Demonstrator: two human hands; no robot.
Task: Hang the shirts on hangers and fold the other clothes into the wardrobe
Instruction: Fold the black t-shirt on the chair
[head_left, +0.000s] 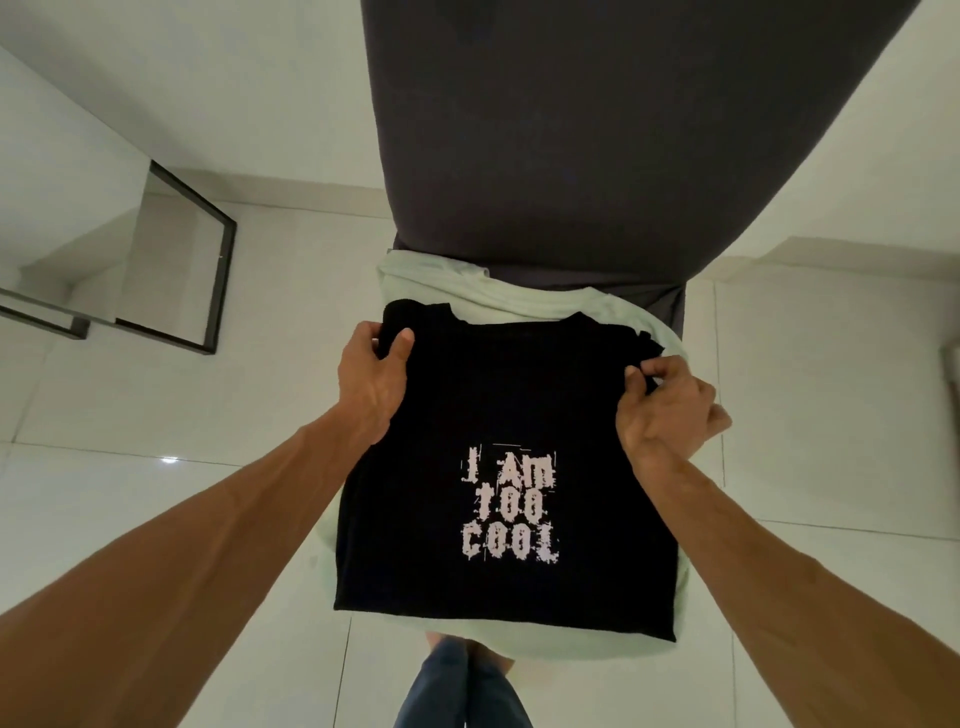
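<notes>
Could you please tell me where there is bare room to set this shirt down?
Bare floor tiles lie left, between the glass frame and the left hand, and right of the right hand. The middle is crowded: the black shirt covers a pale green garment.

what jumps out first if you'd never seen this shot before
The black T-shirt with pale print reading I AM TOO COOL fills the centre, lying over a pale green garment. The left hand and right hand each grip one of its upper corners. Behind rises a dark grey upholstered chair back, with a black-framed glass table on the white tiles at the left.
</notes>
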